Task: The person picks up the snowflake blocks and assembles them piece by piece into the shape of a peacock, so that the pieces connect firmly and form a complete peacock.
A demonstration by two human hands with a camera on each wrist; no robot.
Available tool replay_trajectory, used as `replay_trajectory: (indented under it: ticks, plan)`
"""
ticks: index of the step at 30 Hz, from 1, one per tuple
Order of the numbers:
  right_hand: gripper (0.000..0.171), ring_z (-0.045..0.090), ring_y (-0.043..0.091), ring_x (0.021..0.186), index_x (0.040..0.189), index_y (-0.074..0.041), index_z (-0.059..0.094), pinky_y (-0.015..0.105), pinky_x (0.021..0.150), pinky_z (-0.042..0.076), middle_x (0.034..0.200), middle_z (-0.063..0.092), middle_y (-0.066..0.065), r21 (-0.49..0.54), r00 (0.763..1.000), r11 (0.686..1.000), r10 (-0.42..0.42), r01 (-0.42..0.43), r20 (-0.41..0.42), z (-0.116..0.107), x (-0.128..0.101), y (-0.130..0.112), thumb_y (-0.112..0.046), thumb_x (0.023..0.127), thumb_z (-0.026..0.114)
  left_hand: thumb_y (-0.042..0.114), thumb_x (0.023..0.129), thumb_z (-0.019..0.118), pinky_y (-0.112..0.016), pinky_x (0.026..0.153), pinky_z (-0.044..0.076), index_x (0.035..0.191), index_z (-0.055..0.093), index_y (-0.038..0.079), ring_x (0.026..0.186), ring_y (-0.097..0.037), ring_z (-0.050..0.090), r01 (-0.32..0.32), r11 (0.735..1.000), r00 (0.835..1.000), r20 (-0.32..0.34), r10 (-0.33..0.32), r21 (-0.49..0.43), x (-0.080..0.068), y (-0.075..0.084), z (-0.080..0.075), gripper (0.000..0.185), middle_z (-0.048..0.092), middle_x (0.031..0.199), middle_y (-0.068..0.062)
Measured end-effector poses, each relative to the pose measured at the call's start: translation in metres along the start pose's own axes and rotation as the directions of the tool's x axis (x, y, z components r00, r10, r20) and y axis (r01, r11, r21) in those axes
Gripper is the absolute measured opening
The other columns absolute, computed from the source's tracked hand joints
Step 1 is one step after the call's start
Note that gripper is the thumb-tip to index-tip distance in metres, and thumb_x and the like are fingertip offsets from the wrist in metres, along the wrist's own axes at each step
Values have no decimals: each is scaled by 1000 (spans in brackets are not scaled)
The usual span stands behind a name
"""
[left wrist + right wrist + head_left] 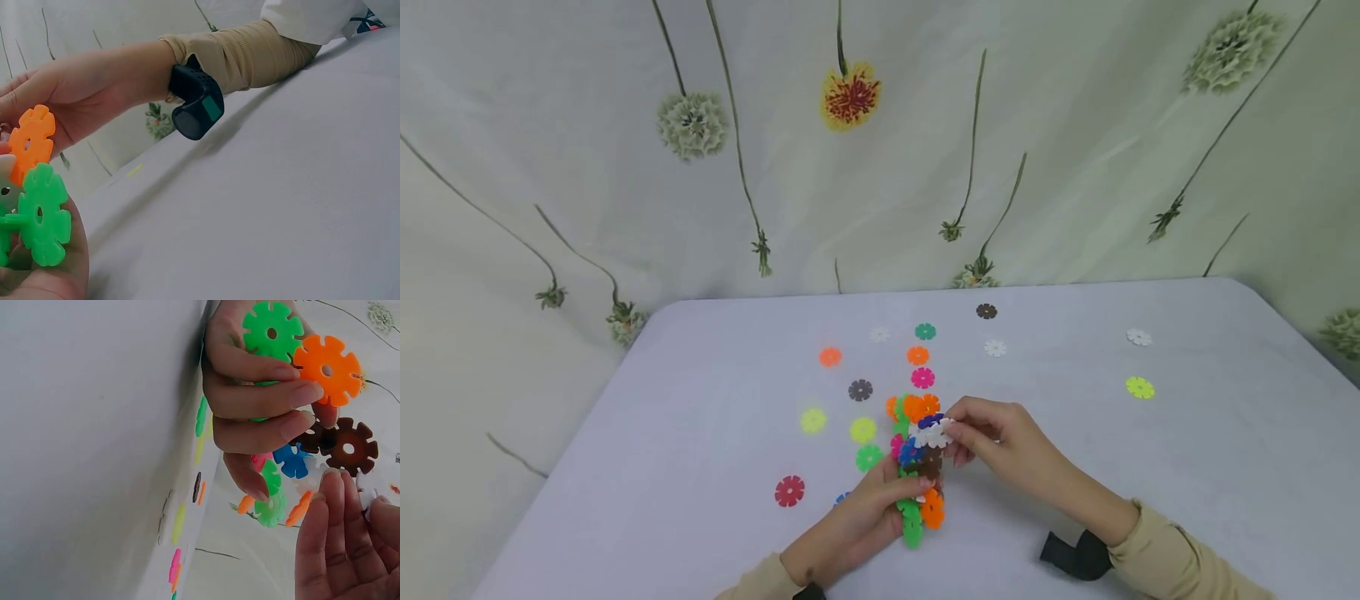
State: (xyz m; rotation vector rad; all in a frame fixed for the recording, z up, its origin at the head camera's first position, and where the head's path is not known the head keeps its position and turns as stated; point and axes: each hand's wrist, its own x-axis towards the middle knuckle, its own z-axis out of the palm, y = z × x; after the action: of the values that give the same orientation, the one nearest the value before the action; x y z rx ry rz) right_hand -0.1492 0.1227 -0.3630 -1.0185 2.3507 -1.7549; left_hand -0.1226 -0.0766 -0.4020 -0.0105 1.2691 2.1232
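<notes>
We are observing a person working at a white-covered table [1150,467], and both hands are engaging one assembly of interlocking snowflake discs [917,462], which is sitting near the middle of the near half of the table. The left hand [857,521] is curling its fingers around the near end of the assembly, where a green disc [272,330] and an orange disc [328,367] are projecting beyond the fingers. The right hand [996,437] is pinching a white disc [931,433] at the far part of the assembly between thumb and fingertips, with the remaining fingers loosely bent. The assembly's long axis is running near to far, and its orange-topped far end is pointing away from the person toward the patterned curtain [880,142]. We are judging the main risk to be a slotted joint parting: the grip is falling on the two ends only, so sideways pressure on the white disc could be levering the brown disc [347,447] and blue disc [291,460] out of their slots. Loose discs are lying on the table to the left and beyond, among them a red disc [789,491] and a yellow-green disc [1140,387], and a dropped section could be scattering among them.
</notes>
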Motion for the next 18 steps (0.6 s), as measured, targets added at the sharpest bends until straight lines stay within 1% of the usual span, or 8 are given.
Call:
replay_trajectory:
  ticks: [3,6,9,11,14,16,18]
  plan:
    - [4,62,16,62,91,-3,64,32,61,55,74,63,3,-15,1000,1000,-28,28,1,0,0,2,-3,90,60,9,91,55,-28,93,41,141,20,-1,101,-17,49,-11,1000,1000,7,11,1,-2,0,0,62,46,128,-11]
    - [4,63,15,63,92,-4,64,30,62,55,75,64,4,-50,998,997,-65,65,9,0,0,3,-3,89,61,9,91,56,-28,94,40,141,20,-1,102,-18,47,-21,1000,1000,10,21,4,-3,0,2,62,45,130,-11]
    - [5,62,13,64,92,-5,65,28,62,54,75,64,4,-102,994,989,-104,108,35,-1,0,3,-3,89,62,7,90,55,-29,95,40,141,19,-2,102,-18,47,-26,1000,1000,1,26,5,-3,0,1,63,43,132,-12]
    - [7,61,10,65,92,-7,65,26,63,54,75,63,3,-158,988,976,-143,151,60,-1,0,3,-2,88,62,5,90,55,-30,97,39,141,18,-2,104,-19,47,-29,1000,1000,-8,29,2,-3,-1,1,63,42,134,-13]
    - [12,59,7,66,92,-8,64,23,63,52,75,62,1,-247,972,941,-213,231,95,-2,0,3,3,85,64,2,89,54,-33,99,37,141,16,-2,107,-22,47,-25,1000,999,-29,25,-5,-3,-2,0,65,40,136,-14]
    - [15,58,7,66,91,-7,63,21,63,52,75,62,0,-277,962,922,-249,270,110,-2,-1,5,6,84,64,0,89,54,-35,100,36,141,14,-2,109,-23,47,-20,1000,999,-42,20,-13,-2,-3,0,66,40,136,-15]
    - [17,58,9,65,91,-8,62,20,62,51,74,61,0,-280,957,915,-269,290,111,-2,-1,7,8,83,64,-2,88,54,-35,100,37,141,13,-2,109,-23,48,-19,1000,999,-49,18,-21,-2,-3,0,67,41,136,-15]
